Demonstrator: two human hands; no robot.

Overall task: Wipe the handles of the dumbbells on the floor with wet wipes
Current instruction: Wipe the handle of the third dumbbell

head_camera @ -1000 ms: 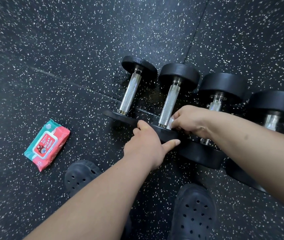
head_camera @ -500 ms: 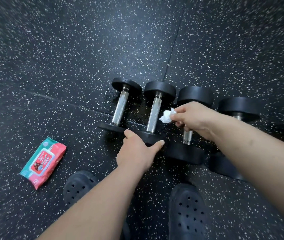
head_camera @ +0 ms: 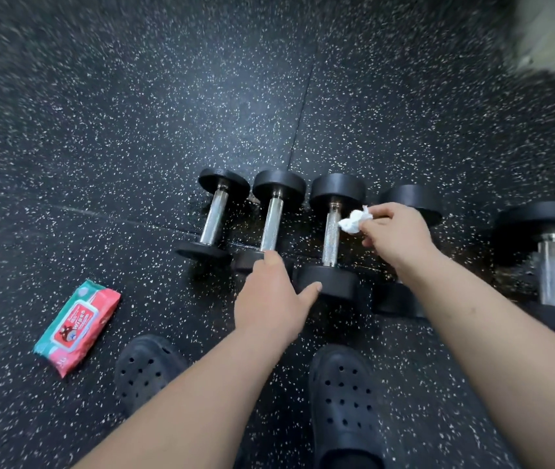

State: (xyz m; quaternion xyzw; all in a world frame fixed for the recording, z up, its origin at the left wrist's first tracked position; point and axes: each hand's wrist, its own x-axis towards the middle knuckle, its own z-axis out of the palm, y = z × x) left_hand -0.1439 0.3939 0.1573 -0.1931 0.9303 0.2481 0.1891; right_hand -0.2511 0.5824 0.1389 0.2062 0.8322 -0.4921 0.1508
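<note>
Shifted rightward, right hand (head_camera: 394, 231) pinches wipe (head_camera: 355, 221); left hand (head_camera: 274, 299) spread (dumbbell (head_camera: 271, 225) end hidden).

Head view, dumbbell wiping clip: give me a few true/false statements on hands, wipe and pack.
1. The right hand pinches a crumpled white wipe. True.
2. The wipe is at the handle of the leftmost dumbbell. False: it is at the third dumbbell from the left.
3. The wipes pack lies on the floor, left of the shoes. True.
4. The left hand holds the pack. False: it is empty, near the dumbbells' near ends.
</note>
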